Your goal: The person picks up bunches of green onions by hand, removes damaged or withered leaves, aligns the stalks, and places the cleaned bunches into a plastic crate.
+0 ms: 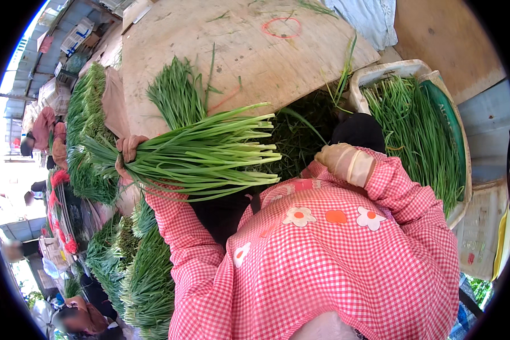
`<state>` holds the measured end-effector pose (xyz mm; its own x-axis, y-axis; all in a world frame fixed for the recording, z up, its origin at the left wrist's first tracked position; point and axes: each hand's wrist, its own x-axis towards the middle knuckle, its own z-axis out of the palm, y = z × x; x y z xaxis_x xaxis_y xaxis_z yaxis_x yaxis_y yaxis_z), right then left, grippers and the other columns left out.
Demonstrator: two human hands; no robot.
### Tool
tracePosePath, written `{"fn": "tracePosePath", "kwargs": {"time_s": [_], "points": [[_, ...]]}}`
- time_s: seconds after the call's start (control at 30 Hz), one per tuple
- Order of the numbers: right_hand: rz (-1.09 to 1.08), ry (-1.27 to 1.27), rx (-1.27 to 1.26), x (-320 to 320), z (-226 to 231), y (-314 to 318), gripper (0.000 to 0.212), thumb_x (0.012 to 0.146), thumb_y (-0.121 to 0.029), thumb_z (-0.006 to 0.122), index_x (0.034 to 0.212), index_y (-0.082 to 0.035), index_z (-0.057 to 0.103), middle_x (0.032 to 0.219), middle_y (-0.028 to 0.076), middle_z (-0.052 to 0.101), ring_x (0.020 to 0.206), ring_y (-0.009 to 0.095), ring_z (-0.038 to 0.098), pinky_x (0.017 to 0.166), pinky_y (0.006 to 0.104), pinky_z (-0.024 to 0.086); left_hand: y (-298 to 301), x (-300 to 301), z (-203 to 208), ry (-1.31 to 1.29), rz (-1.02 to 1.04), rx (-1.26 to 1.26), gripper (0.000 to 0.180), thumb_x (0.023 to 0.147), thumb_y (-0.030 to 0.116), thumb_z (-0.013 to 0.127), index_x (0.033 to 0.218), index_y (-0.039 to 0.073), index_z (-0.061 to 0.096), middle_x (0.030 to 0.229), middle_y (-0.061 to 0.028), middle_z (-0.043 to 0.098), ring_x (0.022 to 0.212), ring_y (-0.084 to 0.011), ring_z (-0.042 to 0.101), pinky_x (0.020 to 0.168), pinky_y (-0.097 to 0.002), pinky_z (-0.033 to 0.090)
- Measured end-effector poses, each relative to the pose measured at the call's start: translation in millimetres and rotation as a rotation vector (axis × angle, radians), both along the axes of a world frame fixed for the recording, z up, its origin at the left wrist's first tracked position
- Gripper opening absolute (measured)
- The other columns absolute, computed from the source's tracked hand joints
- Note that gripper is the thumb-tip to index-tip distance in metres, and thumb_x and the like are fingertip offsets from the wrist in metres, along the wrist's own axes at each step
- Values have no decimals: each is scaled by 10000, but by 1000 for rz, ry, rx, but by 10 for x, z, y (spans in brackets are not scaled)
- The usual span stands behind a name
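My gloved left hand [128, 154] grips a bunch of green chives [209, 150] near its leafy end. The pale cut stalks fan out to the right, in front of my chest. Just beyond it, a smaller bunch of chives [178, 93] lies on the wooden board [249, 56]. My gloved right hand [343, 161] is drawn in close to my chest, fingers curled together. One long leaf [303, 122] ends by its fingertips; whether they pinch it, I cannot tell. Beside that hand, a white crate [357, 93] is packed with long chives [413, 136].
Loose leaves fill the dark gap [306, 133] below the board's near edge. A pale cloth [368, 20] lies at the far right corner. Large piles of greens [147, 283] stand on my left. Other people [42, 130] are at the far left.
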<state>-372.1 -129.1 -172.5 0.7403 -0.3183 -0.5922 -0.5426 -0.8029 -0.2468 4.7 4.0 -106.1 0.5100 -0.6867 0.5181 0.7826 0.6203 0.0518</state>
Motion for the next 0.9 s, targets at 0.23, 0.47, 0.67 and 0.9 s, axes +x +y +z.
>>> {"fn": "tracePosePath", "kwargs": {"time_s": [0.23, 0.47, 0.67, 0.9], "points": [[-221, -1060, -15, 232, 353, -9, 243, 791, -158, 625, 1013, -64, 596, 840, 113, 595, 721, 288, 587, 626, 341, 470, 76, -39, 65, -48, 21, -13, 153, 736, 83, 517, 816, 80, 386, 607, 25, 395, 581, -93, 411, 743, -248, 396], [-330, -1172, 37, 470, 358, 51, 227, 781, -204, 659, 940, -50, 608, 751, 84, 542, 632, 220, 546, 570, 302, 421, 50, -111, 76, -75, 37, 10, 156, 737, 71, 515, 801, 86, 374, 599, 29, 375, 583, -90, 406, 730, -242, 388], [-466, -1077, 224, 540, 281, 64, 207, 783, -253, 642, 786, -56, 579, 701, 94, 535, 656, 256, 534, 588, 349, 409, 42, -166, 83, -72, 6, 1, 149, 742, 58, 510, 790, 96, 374, 609, 30, 387, 585, -87, 404, 727, -243, 386], [-400, -942, 17, 515, 270, 79, 156, 760, -224, 569, 744, -69, 562, 714, 131, 564, 686, 326, 567, 606, 410, 434, 24, -248, 70, -62, 22, 29, 139, 749, 65, 510, 811, 82, 387, 610, 24, 391, 592, -94, 411, 728, -245, 387]]}}
